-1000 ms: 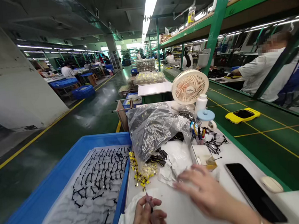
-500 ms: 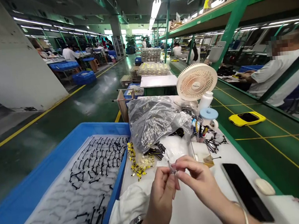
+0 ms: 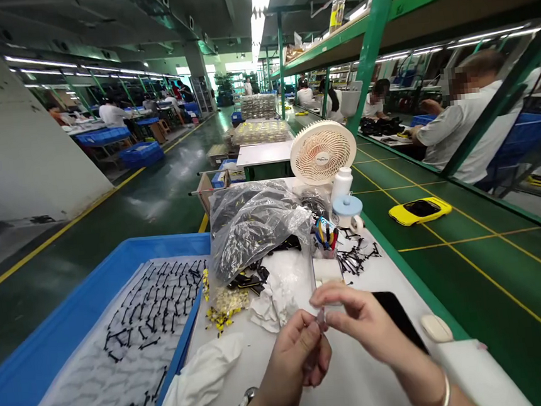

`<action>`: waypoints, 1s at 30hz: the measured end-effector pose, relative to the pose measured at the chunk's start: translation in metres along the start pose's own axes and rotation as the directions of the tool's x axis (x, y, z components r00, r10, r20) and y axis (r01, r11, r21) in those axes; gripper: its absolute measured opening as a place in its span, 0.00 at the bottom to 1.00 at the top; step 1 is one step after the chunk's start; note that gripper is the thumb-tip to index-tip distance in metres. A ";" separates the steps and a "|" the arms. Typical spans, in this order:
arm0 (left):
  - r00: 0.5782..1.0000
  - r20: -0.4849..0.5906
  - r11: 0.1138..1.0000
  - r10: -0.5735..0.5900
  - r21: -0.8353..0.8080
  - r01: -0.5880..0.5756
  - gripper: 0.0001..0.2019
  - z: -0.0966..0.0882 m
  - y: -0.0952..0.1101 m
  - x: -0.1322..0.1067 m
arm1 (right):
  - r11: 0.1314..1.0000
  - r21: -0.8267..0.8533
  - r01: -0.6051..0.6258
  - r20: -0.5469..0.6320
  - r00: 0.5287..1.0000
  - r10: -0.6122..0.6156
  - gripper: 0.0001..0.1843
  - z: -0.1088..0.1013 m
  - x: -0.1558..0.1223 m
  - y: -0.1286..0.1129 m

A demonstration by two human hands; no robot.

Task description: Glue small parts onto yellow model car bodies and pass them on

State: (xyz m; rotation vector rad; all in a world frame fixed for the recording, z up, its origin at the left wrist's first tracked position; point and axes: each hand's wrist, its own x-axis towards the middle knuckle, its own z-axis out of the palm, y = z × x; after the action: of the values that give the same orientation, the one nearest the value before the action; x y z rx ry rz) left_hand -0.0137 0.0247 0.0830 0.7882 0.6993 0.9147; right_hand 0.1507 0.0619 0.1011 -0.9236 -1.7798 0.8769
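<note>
As your left hand [image 3: 293, 359] and right hand [image 3: 366, 321] pinch a small clear piece [image 3: 321, 316] between their fingertips, above the desk [image 3: 391, 284], rows of black parts [image 3: 154, 308] lie in the blue tray [image 3: 161, 250]; loose yellow parts [image 3: 223, 308] sit heaped beside it, near your hands, unsorted.

Clear pc [image 3: 320, 316], blue bin [image 3: 53, 317], black pcs [image 3: 151, 308], yellow bits [image 3: 225, 309]

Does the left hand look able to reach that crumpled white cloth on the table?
Probably yes. Only white tabletop shows between the left hand and the cloth. But that hand is pinching a small clear piece with the right hand, so it would likely have to let go first.
</note>
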 end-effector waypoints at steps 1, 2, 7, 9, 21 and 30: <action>0.999 -0.024 0.999 -0.026 -0.022 0.025 0.22 0.001 0.001 0.001 | 0.996 -0.092 0.004 0.047 0.999 0.000 0.16 -0.016 0.010 0.006; 0.998 -0.052 0.998 -0.044 -0.041 0.042 0.22 0.001 0.002 0.002 | 0.980 -0.197 0.008 0.078 0.997 0.007 0.19 -0.031 0.022 0.013; 0.981 -0.185 0.998 -0.057 -0.009 0.056 0.25 -0.004 0.009 -0.002 | 0.710 -0.697 0.098 0.245 0.963 0.108 0.35 -0.078 0.103 0.052; 0.973 -0.228 0.999 -0.036 0.027 0.044 0.25 -0.007 0.010 -0.005 | 0.576 -0.801 0.164 0.328 0.925 0.192 0.31 -0.074 0.131 0.065; 0.961 -0.271 0.993 0.061 0.112 -0.031 0.22 -0.018 0.015 -0.006 | 0.162 -0.910 0.381 0.406 0.898 0.170 0.10 -0.050 0.144 0.052; 0.969 -0.185 0.971 0.161 0.204 -0.122 0.23 -0.003 0.018 0.002 | 0.593 -0.802 -0.069 -0.275 0.924 -0.264 0.30 -0.095 -0.001 0.002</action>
State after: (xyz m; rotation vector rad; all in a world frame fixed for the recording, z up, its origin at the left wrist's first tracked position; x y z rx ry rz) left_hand -0.0227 0.0343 0.0962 0.9340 0.9275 1.0784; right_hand 0.2394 0.0781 0.1300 -1.4210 -1.8471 -0.2747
